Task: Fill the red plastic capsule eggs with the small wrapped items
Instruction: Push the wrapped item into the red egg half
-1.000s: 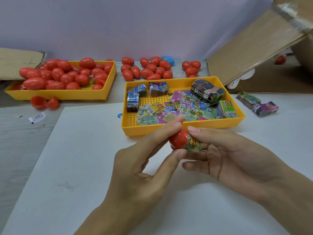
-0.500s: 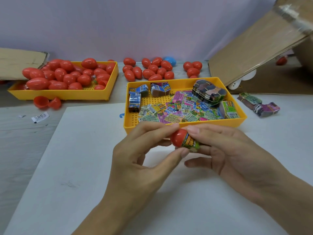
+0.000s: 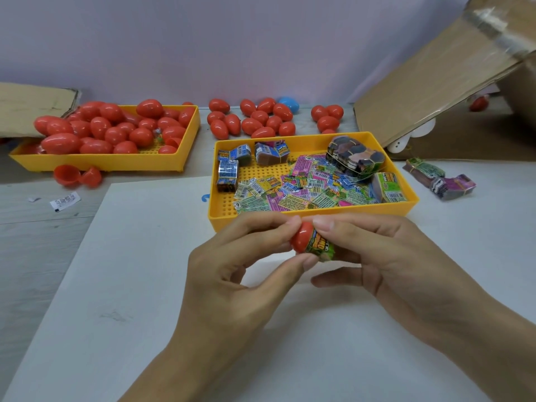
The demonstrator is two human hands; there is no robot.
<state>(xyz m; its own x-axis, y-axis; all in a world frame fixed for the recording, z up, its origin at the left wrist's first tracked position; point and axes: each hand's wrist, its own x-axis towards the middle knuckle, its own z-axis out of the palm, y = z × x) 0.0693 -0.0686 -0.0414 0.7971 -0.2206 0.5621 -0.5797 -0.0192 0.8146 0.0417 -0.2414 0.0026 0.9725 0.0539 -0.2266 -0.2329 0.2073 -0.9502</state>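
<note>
Both hands at frame centre: left hand fingers pinching smooth red plastic egg half; right hand fingers clamping crinkly green wrapped item. Light, slippery shell likely; gripping at rim looks best.

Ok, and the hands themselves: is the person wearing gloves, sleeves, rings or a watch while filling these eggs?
Nothing worn that the head view shows. The left hand and the right hand are bare, with no gloves, rings or bracelets. Both forearms are bare down to the frame edge, with no sleeve, cuff or watch in sight. The fingernails that show are short and unpainted.
</note>
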